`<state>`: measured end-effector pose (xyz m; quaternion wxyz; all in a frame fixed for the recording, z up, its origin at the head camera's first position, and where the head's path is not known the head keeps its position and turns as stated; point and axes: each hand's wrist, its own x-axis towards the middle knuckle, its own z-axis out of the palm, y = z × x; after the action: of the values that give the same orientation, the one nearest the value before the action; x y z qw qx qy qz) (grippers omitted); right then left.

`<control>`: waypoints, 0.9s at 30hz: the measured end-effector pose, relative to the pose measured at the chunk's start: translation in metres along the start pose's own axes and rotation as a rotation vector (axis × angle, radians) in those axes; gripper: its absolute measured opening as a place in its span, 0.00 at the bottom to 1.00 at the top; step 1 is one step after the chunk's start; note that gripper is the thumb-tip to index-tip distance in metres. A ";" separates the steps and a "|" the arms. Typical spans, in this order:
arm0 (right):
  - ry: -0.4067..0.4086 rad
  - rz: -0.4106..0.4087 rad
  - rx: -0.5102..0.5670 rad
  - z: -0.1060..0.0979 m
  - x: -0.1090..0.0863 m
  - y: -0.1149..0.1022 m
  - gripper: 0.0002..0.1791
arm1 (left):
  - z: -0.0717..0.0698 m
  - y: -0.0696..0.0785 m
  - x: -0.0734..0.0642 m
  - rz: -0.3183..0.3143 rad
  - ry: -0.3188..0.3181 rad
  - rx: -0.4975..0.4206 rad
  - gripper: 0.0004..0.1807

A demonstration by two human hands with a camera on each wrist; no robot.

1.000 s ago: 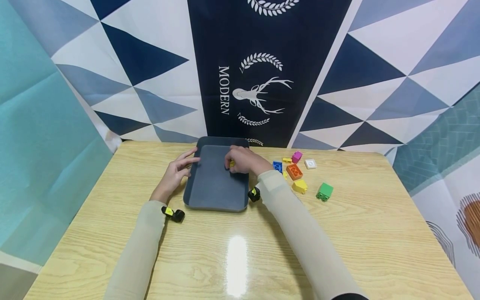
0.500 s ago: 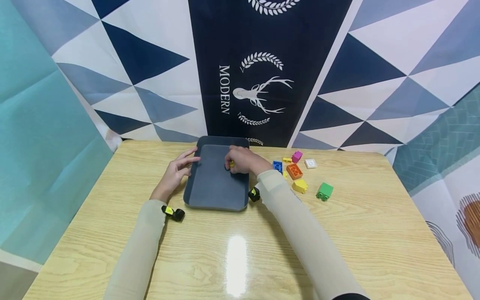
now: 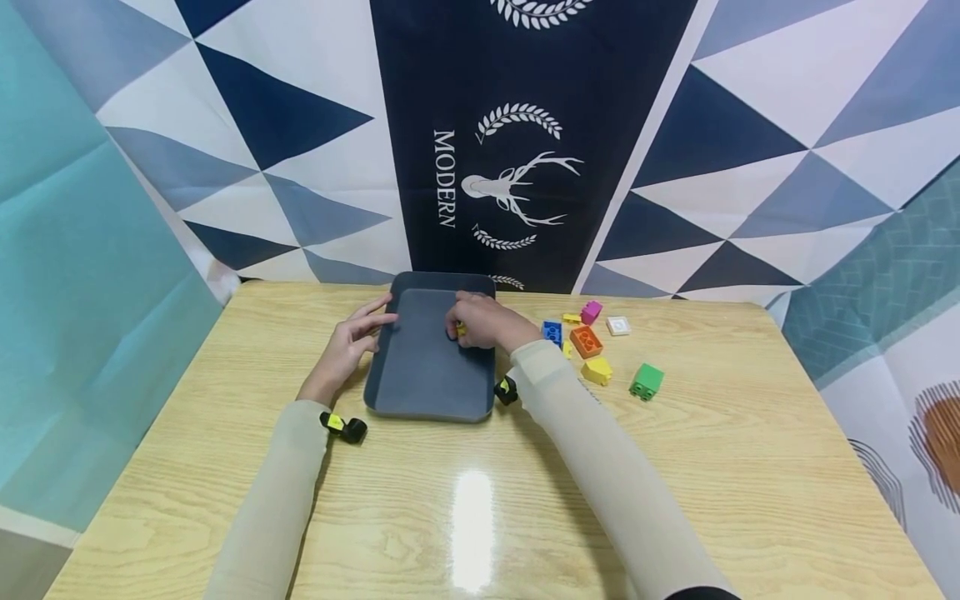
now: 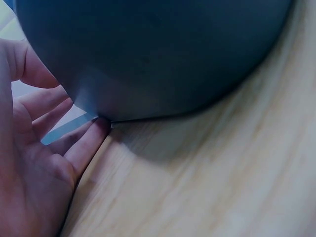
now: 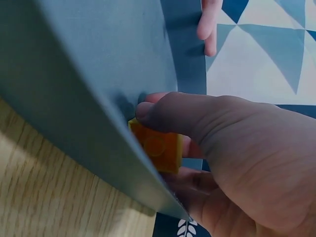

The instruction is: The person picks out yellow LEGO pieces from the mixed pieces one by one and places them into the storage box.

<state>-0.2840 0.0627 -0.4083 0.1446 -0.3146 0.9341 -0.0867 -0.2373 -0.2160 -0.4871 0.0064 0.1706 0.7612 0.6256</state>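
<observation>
Inside the grey tray [image 3: 427, 383], my right hand [image 3: 486, 322] pinches a small yellow toy brick [image 5: 165, 150] between thumb and fingers, low over the tray floor. In the right wrist view the brick's near face looks orange with a round mark, and the tray's side wall hides one corner of it. My left hand [image 3: 343, 354] lies at the tray's left side, its extended fingers reaching over the rim. The left wrist view shows fingertips [image 4: 101, 126] touching the outer wall near the table.
Right of the tray lie loose toy bricks: blue [image 3: 552, 332], orange [image 3: 586, 341], magenta [image 3: 591, 312], white [image 3: 618, 325], green [image 3: 647, 382] and several yellow pieces, one of them a sloped yellow brick [image 3: 597, 371]. A patterned cloth [image 3: 315, 125] hangs behind the table.
The head view has shifted very slightly. Both hands, the tray and the loose bricks keep their places.
</observation>
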 end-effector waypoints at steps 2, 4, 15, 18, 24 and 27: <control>-0.010 0.001 0.004 0.000 0.002 0.002 0.04 | 0.000 0.000 0.000 0.001 0.000 0.003 0.28; -0.023 0.004 0.005 0.001 0.004 0.003 0.05 | 0.000 0.000 -0.001 0.000 0.000 0.005 0.28; -0.066 0.036 0.006 0.004 0.013 0.008 0.06 | 0.000 0.001 -0.001 -0.007 0.004 0.005 0.28; -0.077 0.039 0.004 -0.005 0.001 -0.002 0.07 | 0.000 0.002 -0.001 -0.009 0.003 0.004 0.28; -0.087 0.040 -0.022 -0.011 -0.006 -0.008 0.08 | 0.000 0.002 -0.001 -0.012 0.001 0.009 0.28; -0.096 0.041 -0.020 -0.012 -0.007 -0.009 0.09 | 0.000 0.001 -0.001 -0.017 0.002 0.006 0.28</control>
<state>-0.2779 0.0607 -0.3934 0.1877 -0.3008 0.9332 -0.0592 -0.2364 -0.2161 -0.4859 0.0106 0.1637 0.7647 0.6232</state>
